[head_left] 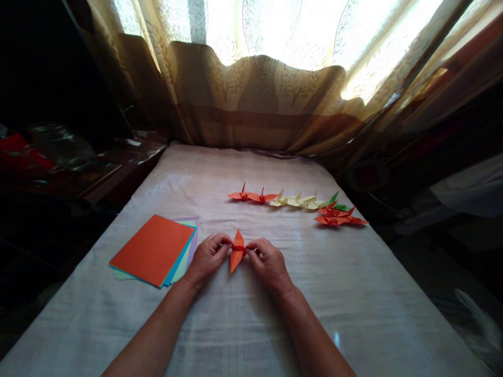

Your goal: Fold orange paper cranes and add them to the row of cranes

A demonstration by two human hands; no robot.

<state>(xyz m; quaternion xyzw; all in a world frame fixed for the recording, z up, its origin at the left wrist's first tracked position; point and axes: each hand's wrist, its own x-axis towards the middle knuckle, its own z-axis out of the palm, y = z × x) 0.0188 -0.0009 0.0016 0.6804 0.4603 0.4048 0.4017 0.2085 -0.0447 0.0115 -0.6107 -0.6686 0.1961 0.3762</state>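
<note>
An orange-red origami crane (pixel 237 252) is held just over the cloth, its two wings pointing away from me and toward me. My left hand (pixel 208 256) pinches its left end between thumb and fingers. On the other side, my right hand (pixel 270 263) grips the right end in the same way. The fingertips partly cover both ends of the folded paper. To the left of my left hand lies a stack of coloured paper sheets (pixel 153 250), orange on top, with blue, pale green and lilac edges showing beneath.
Beyond my hands stands a row of finished paper cranes: orange ones (pixel 253 196), cream ones (pixel 296 201), a green one (pixel 340 206) and more orange ones (pixel 340 217) at the right. A pale sheet (pixel 251 167) covers the surface. Curtains (pixel 259 94) hang behind; a dark cluttered shelf (pixel 129 152) borders the left.
</note>
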